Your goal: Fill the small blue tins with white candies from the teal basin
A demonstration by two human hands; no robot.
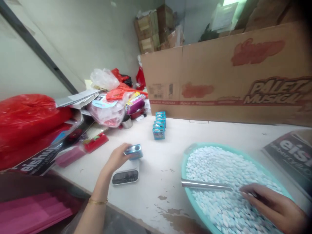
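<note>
Left hand (121,153) grips blue box (136,153) at digital scale (131,165), centre-left; best kept level, display (125,177) uncovered; right hand (273,203) at pale tablets (216,162), lower right; grip unclear.

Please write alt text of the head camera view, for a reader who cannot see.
A person's left hand holds a small blue box at a white scale, while the right hand is over pale tablets in a green basin, near a metal tool. Behind, more blue boxes stand in a row before a cardboard box.
</note>
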